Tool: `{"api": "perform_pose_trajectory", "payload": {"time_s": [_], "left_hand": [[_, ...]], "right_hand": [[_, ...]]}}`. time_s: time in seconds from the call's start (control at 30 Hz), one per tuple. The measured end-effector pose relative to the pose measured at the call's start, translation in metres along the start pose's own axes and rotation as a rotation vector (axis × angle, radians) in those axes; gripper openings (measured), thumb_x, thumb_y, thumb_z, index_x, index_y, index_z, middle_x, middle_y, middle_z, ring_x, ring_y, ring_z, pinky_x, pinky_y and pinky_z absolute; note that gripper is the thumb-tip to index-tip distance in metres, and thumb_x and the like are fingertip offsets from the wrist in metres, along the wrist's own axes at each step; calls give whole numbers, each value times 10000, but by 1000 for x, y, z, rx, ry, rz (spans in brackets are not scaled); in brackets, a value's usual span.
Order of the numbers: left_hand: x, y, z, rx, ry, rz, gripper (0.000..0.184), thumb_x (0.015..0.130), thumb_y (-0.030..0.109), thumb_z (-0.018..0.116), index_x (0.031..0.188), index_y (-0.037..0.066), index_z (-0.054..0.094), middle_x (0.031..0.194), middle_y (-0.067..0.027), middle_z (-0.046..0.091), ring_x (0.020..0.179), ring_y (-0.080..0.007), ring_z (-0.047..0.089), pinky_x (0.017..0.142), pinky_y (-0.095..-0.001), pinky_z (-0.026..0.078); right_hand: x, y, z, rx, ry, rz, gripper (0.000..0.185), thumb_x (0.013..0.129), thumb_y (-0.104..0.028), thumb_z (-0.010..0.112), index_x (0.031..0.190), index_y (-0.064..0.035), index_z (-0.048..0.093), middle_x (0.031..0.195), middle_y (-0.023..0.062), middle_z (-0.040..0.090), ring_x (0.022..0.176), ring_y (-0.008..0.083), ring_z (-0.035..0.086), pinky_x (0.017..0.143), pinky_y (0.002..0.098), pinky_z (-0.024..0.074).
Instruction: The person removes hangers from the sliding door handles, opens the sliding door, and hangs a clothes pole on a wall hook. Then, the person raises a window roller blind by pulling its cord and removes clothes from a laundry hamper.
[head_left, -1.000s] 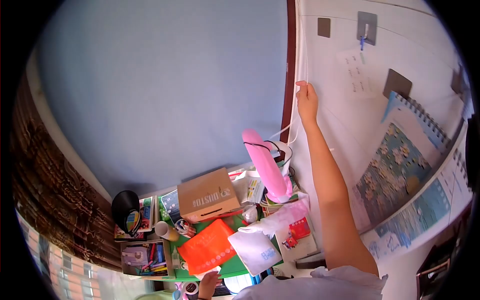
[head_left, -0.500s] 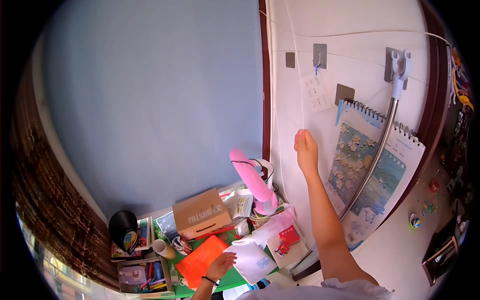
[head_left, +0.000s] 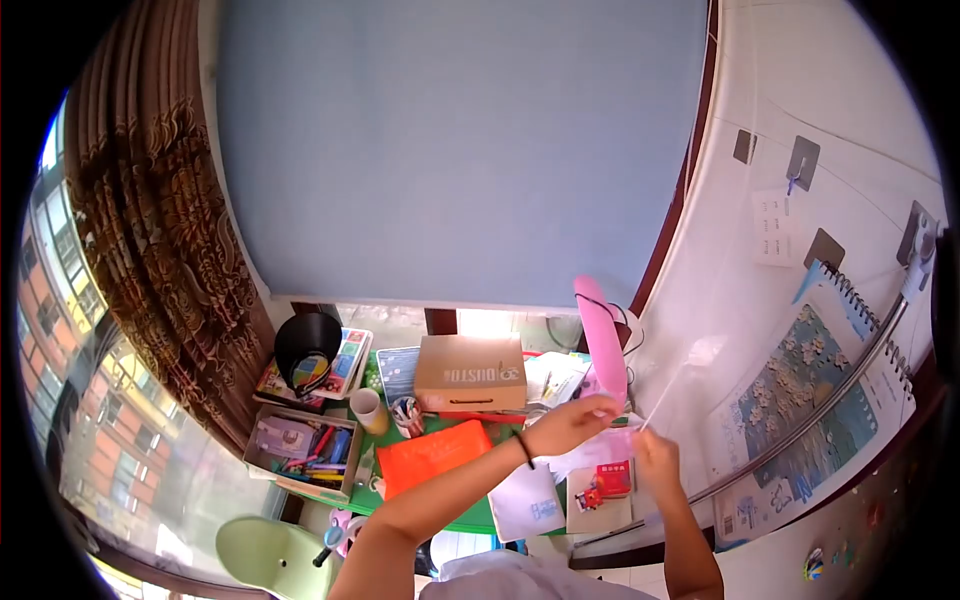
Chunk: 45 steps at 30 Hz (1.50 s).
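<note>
My right hand is closed on a thin white cord that runs up along the white wall, blurred in its upper part. Close by on its left, my left hand, with a dark band at the wrist, reaches across the desk with curled fingers; what they hold, if anything, cannot be made out. Behind it stands a pink lamp. A blue-grey roller blind hangs in front of me, its lower edge just above the desk items. Below my hands are a pale pink plastic bag and a red booklet.
On the green desk sit a cardboard box, an orange folder, a pen cup and a box of markers. A metal pole leans across a wall calendar. A light green chair stands lower left.
My right hand has come down from high on the wall to desk level. My left hand has moved right, towards it. The blind's lower edge and the sill now show; the view has turned left.
</note>
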<state>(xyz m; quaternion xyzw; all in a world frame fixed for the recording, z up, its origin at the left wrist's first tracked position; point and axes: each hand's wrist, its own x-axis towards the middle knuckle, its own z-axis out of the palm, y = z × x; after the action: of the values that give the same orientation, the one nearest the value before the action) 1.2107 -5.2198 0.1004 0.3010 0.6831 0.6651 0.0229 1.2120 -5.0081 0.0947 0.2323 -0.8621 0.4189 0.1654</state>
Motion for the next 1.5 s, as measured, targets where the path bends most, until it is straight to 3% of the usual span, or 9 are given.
{"api": "perform_pose_trajectory", "payload": {"time_s": [0.2,0.33,0.43,0.57,0.77,0.93,1.1,1.3,1.5], "left_hand": [[81,89,27,-295,-53,150,569,942,338,407,1382,57,183,1205,-110,463,1055,-183,495,912,-290,388],[99,115,39,-290,232,87,291,952,293,404,821,53,503,567,47,335,515,-56,329,470,-215,295],[82,100,48,-39,237,131,270,956,273,392,831,52,485,590,32,354,527,-57,327,486,-207,296],[42,36,57,87,212,108,275,958,271,370,849,40,470,660,-51,406,602,-138,414,559,-279,370],[6,-34,72,534,-119,126,161,896,173,465,816,34,474,797,-114,512,768,-281,522,706,-352,425],[3,-56,48,666,-154,122,192,889,112,463,1053,49,540,1098,-122,545,1059,-286,491,905,-378,387],[41,-20,-5,46,-116,-37,368,936,192,416,1275,48,406,1275,-78,463,1174,-199,438,989,-326,344],[109,166,-11,-318,22,135,457,943,265,404,1305,-3,323,1203,-149,499,1064,-208,521,952,-335,400],[174,221,-18,-286,243,226,383,947,268,403,1202,-18,415,829,-34,565,679,-88,543,611,-219,459]], "right_hand": [[-19,-10,11,-383,-248,-512,47,748,-156,619,727,-115,617,640,35,587,663,194,570,821,403,395],[-16,-8,7,-302,-430,-483,90,784,-148,592,836,-80,621,769,64,612,729,201,582,875,380,403],[-9,-32,-24,74,-547,-174,147,797,-47,525,925,-32,595,923,101,608,796,192,589,881,341,414],[28,-3,-57,597,-165,-276,313,834,-1,433,1143,10,483,1052,117,582,1002,210,558,929,335,407],[125,-105,-83,1028,249,-1,370,952,-262,373,1222,-10,401,913,124,571,773,184,590,711,298,477],[139,-109,-78,892,462,-87,254,959,-270,385,906,-43,488,571,-49,346,450,28,269,411,197,211],[88,-80,-28,672,346,-147,202,946,-230,424,850,-65,488,604,-47,389,513,21,332,454,183,267],[8,-41,27,193,132,-239,63,841,-83,498,885,-54,532,732,140,568,706,309,552,617,364,422],[-28,-15,57,-26,-92,-453,71,765,-47,542,834,-64,551,643,86,522,703,286,537,694,358,423]]}}
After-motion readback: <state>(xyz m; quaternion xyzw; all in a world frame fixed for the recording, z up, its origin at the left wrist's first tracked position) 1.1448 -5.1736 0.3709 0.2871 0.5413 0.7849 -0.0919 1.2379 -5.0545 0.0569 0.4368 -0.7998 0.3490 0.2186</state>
